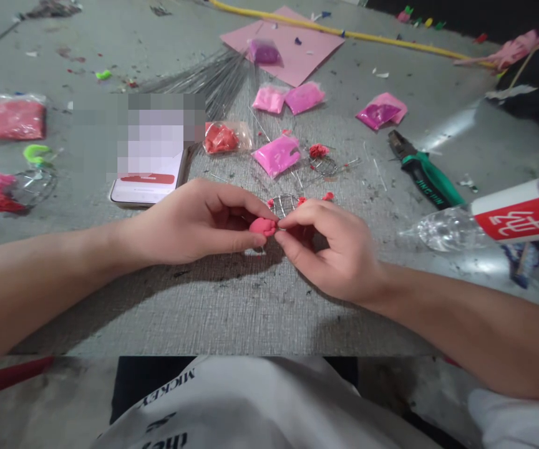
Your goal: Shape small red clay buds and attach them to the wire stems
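Between thumb and fingers, my left hand (pixel 204 224) grips a small lump of pinkish-red modelling clay (pixel 262 227). The fingertips of my right hand (pixel 330 249) are pinched together at the clay's right end, on a thin bit that is too small to make out. Just behind my fingertips lies a round wire frame (pixel 284 203) with small red clay bits on it, partly hidden by my hands. Farther back is another wire piece (pixel 323 164) topped with red clay (pixel 318 151). A bright pink clay packet (pixel 277 156) lies close by.
A phone (pixel 150 162), partly blurred out, lies left of centre. Pliers (pixel 426 171) and a plastic bottle (pixel 498 215) lie right. Behind are a bundle of thin wires (pixel 204 81), a pink sheet (pixel 292 56), a yellow cord (pixel 377 38) and several clay packets (pixel 304 98).
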A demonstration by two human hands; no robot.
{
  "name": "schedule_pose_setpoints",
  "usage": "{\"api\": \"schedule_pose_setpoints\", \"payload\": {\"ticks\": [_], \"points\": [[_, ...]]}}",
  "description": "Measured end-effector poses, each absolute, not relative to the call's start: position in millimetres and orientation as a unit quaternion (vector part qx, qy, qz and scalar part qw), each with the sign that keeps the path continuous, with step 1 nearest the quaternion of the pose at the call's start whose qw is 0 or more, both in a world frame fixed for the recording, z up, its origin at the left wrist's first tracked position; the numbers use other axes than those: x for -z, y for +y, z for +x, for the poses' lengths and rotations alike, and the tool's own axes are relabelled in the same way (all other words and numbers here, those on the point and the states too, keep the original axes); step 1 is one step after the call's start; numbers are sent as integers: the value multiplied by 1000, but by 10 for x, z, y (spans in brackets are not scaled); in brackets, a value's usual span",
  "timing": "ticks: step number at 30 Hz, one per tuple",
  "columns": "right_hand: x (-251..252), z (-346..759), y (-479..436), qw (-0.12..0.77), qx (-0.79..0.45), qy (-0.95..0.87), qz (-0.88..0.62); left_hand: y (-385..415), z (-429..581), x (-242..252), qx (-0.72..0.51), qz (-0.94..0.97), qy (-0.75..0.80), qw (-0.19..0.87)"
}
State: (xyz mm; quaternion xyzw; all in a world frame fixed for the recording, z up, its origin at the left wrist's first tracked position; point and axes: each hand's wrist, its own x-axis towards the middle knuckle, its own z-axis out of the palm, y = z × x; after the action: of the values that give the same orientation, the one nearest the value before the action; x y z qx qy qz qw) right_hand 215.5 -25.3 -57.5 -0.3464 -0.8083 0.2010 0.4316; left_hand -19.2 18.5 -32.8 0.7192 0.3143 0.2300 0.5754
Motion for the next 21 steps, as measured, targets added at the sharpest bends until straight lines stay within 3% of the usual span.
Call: {"api": "schedule_pose_setpoints", "payload": {"ticks": [6,21], "points": [[555,2166,-257,429,-206,-805,-355,162,-192,244,-227,770,326,499],[577,2148,-260,425,-222,-812,-334,119,-185,293,-274,794,304,450]]}}
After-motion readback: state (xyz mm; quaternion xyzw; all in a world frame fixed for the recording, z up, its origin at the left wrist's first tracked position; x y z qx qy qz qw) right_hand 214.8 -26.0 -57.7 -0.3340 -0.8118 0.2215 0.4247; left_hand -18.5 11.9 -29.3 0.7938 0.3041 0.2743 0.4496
